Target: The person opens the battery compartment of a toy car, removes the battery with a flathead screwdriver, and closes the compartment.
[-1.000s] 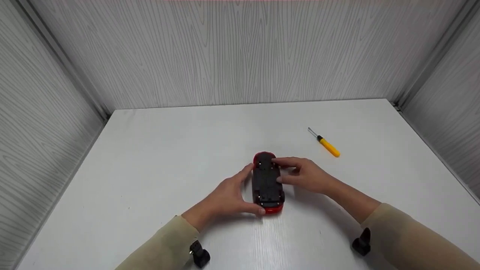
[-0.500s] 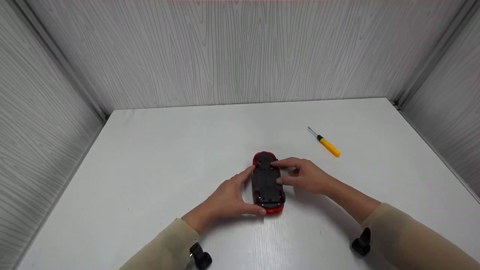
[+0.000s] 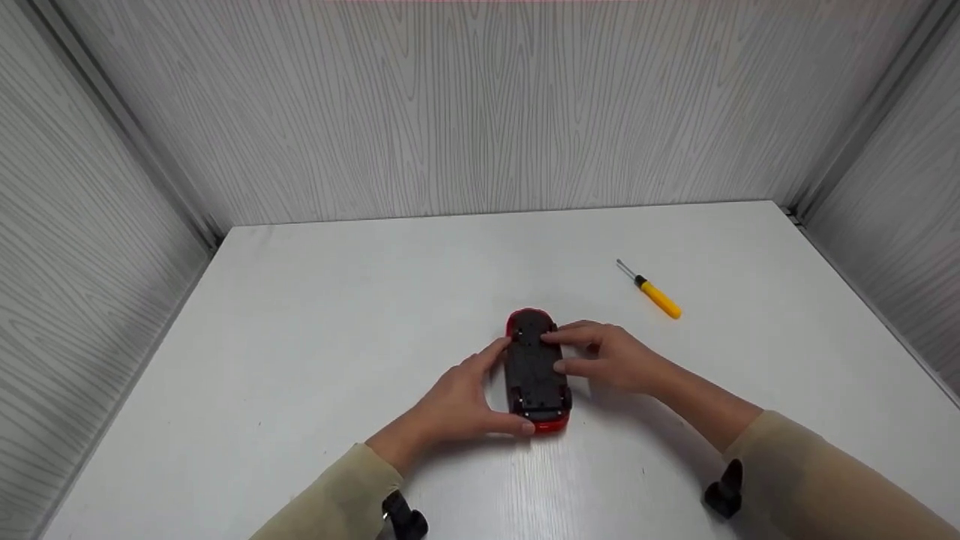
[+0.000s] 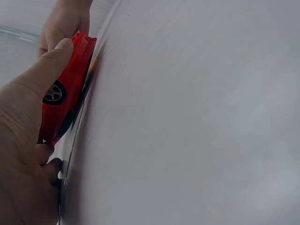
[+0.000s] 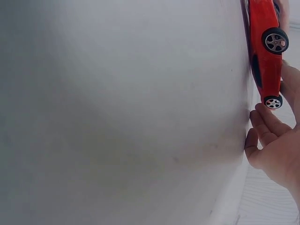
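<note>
A red toy car (image 3: 534,371) lies upside down on the white table (image 3: 337,337), its black underside facing up. My left hand (image 3: 457,401) holds its left side, with the thumb against the near end and the index finger by the far part. My right hand (image 3: 611,356) holds the right side, index finger on the underside and thumb at the edge. In the left wrist view my thumb (image 4: 47,65) presses on the red car (image 4: 63,93). The right wrist view shows the car (image 5: 265,42) on its roof beside my loosely bent fingers (image 5: 265,126).
A small screwdriver (image 3: 654,292) with a yellow handle lies on the table, to the right and beyond the car. Grey wood-grain walls (image 3: 480,112) close in the table at the back and on both sides.
</note>
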`<state>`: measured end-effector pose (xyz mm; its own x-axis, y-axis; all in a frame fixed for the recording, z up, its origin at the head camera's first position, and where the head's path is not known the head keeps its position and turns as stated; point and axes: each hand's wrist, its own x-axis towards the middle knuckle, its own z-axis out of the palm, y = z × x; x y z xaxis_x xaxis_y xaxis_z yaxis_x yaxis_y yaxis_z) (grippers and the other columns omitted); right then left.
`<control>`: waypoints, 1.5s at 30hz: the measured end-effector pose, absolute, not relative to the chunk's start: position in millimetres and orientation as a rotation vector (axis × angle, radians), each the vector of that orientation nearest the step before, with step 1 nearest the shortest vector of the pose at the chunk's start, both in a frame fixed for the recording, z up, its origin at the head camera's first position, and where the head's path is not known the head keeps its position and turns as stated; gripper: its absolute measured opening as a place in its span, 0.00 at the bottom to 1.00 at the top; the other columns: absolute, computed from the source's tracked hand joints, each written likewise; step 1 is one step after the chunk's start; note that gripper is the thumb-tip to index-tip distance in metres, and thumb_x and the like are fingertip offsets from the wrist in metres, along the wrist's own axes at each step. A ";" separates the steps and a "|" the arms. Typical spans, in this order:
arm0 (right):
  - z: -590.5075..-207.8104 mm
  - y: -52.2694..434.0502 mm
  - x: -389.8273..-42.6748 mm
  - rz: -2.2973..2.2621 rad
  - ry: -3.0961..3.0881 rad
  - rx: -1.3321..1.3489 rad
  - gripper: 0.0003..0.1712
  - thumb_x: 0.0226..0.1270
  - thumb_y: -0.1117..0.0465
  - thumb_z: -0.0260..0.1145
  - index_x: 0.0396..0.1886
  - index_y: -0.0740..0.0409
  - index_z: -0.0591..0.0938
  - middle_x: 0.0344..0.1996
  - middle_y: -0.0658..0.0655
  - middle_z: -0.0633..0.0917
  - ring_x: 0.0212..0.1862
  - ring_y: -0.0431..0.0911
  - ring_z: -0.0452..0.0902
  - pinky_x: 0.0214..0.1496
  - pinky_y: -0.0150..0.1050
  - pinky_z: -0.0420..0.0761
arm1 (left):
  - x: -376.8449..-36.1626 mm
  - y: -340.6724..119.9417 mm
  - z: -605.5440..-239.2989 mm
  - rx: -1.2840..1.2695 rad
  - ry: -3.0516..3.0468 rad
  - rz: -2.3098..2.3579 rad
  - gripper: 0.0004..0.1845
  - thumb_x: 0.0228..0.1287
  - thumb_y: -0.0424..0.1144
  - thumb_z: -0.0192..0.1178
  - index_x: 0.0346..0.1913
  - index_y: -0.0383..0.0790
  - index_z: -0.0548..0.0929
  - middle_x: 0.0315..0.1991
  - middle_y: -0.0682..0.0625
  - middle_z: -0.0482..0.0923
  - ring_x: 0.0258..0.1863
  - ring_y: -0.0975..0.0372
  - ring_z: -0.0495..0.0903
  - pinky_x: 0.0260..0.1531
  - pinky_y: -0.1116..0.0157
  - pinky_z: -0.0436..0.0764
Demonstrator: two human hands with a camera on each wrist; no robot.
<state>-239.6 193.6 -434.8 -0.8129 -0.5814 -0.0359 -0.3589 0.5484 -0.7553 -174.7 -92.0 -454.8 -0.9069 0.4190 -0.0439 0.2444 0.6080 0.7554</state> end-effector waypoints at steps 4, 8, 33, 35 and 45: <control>-433.5 191.7 -240.0 -1.102 2.514 -0.790 0.26 0.73 0.49 0.74 0.69 0.37 0.84 0.69 0.48 0.81 0.72 0.54 0.71 0.69 0.54 0.74 | -174.4 -92.7 -453.9 0.535 2.618 1.184 0.68 0.44 0.72 0.80 0.86 0.55 0.56 0.80 0.52 0.63 0.79 0.57 0.62 0.76 0.51 0.64; -432.9 191.7 -240.4 -1.103 2.508 -0.800 0.25 0.73 0.50 0.74 0.69 0.37 0.84 0.69 0.47 0.80 0.72 0.53 0.71 0.69 0.54 0.74 | -174.1 -92.6 -453.8 0.533 2.625 1.188 0.68 0.43 0.72 0.80 0.86 0.56 0.56 0.80 0.52 0.64 0.78 0.57 0.63 0.75 0.51 0.65; -433.5 190.5 -236.8 -1.138 2.436 -0.823 0.24 0.75 0.52 0.73 0.67 0.34 0.82 0.71 0.48 0.77 0.75 0.52 0.67 0.77 0.56 0.67 | -169.7 -94.5 -456.2 0.556 2.664 1.185 0.68 0.41 0.73 0.80 0.85 0.59 0.57 0.79 0.56 0.65 0.77 0.59 0.64 0.75 0.51 0.66; -434.1 190.4 -236.9 -1.141 2.435 -0.820 0.23 0.75 0.52 0.73 0.67 0.34 0.82 0.71 0.48 0.77 0.75 0.52 0.67 0.77 0.57 0.67 | -169.5 -94.6 -456.8 0.561 2.668 1.190 0.68 0.41 0.73 0.80 0.85 0.59 0.57 0.79 0.55 0.65 0.77 0.59 0.64 0.75 0.51 0.66; -434.1 188.8 -237.6 -1.175 2.426 -0.815 0.23 0.75 0.54 0.73 0.66 0.39 0.83 0.70 0.52 0.78 0.74 0.55 0.68 0.75 0.58 0.68 | -170.5 -95.5 -458.2 0.550 2.679 1.196 0.68 0.39 0.73 0.80 0.85 0.60 0.58 0.78 0.53 0.67 0.76 0.58 0.66 0.73 0.51 0.67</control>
<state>-237.6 188.8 -434.1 -0.7846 -0.6187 -0.0399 -0.3522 0.4978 -0.7925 -170.5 -95.5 -458.2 -0.9204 0.3910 0.0071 0.2663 0.6134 0.7435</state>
